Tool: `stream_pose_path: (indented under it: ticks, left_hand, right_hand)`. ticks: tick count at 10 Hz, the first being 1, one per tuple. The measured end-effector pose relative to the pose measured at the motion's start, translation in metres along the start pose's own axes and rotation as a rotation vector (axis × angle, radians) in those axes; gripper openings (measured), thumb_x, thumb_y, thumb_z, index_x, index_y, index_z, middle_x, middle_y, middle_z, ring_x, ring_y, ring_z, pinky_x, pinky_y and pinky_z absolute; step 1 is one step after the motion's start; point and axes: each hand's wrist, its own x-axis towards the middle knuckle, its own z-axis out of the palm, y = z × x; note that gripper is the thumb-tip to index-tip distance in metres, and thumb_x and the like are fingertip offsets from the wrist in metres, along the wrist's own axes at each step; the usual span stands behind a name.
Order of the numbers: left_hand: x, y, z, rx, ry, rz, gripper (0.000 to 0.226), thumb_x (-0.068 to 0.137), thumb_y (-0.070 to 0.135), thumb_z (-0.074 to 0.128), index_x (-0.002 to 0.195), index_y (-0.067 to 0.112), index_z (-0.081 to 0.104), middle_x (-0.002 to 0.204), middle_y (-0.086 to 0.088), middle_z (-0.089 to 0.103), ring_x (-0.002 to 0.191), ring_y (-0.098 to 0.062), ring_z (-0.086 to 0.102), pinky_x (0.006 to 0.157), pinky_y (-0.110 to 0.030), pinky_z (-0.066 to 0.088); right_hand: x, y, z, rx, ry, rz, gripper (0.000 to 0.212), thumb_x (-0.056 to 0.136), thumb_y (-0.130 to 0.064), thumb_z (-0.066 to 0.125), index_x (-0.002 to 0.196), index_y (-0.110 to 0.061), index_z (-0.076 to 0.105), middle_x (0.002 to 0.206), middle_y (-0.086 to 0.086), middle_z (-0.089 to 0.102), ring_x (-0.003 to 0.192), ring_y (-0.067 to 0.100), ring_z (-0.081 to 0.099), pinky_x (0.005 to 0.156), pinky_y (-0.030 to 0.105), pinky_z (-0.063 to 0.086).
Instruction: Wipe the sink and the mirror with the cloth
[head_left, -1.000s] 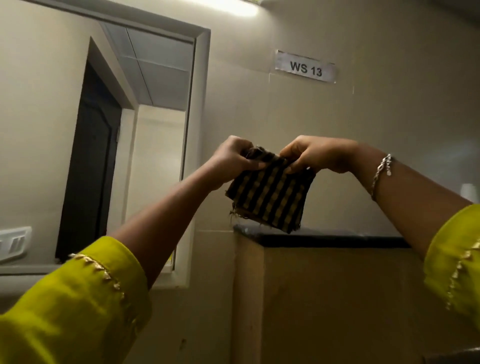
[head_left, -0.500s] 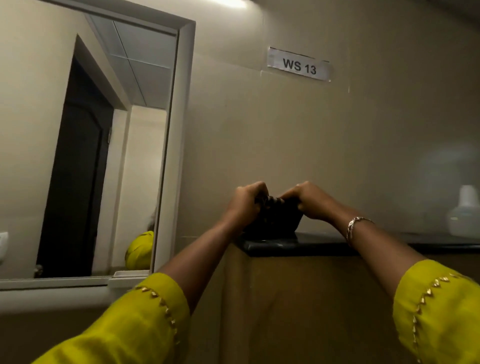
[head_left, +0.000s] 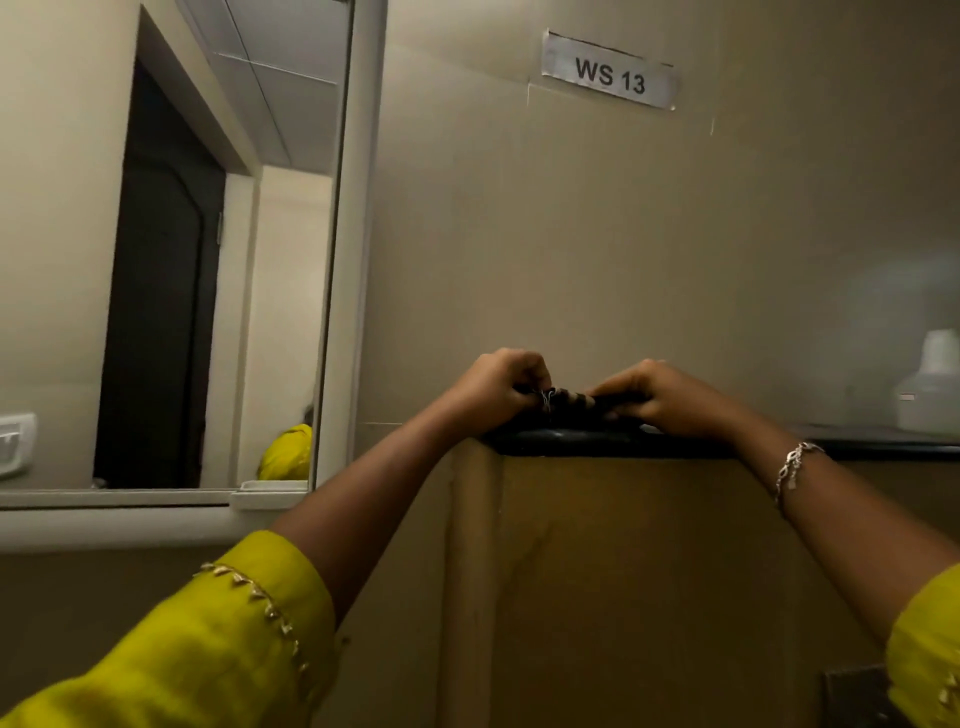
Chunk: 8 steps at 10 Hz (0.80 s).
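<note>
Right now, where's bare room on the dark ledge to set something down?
Free: the ledge stretch between the right hand and the white bottle. Crowded: the left end, where that hand and the left hand grip the cloth.

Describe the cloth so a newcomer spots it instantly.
Under the white WS 13 wall label runs a black ledge top. At its left end, the left hand and right hand grip the dark pale-striped cloth, unlike the pale bottle far right.
</note>
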Motion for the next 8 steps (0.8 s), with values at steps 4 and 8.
stream_pose_path:
  ticks: [4,8]
  left_hand:
    - [-0.023,0.006,-0.009,-0.073,-0.175,-0.068,0.059,0.076,0.058,0.04,0.097,0.005,0.058,0.082,-0.003,0.054,0.07,-0.014,0.048,0.063,-0.025,0.037]
    - [-0.072,-0.006,-0.024,0.342,0.123,0.069,0.044,0.086,0.043,0.051,0.118,0.013,0.052,0.145,-0.012,0.039,0.142,-0.02,0.017,0.113,-0.037,0.022]
  right_hand:
    - [-0.012,-0.008,0.002,0.082,-0.001,0.044,0.023,0.092,-0.021,0.053,0.11,-0.016,0.067,0.104,0.0,0.069,0.094,0.01,0.062,0.083,0.027,0.047]
    - [-0.008,-0.034,0.024,-0.06,0.299,0.08,0.031,0.088,-0.012,0.06,0.118,-0.016,0.062,0.128,0.007,0.058,0.109,0.026,0.058,0.094,0.036,0.045]
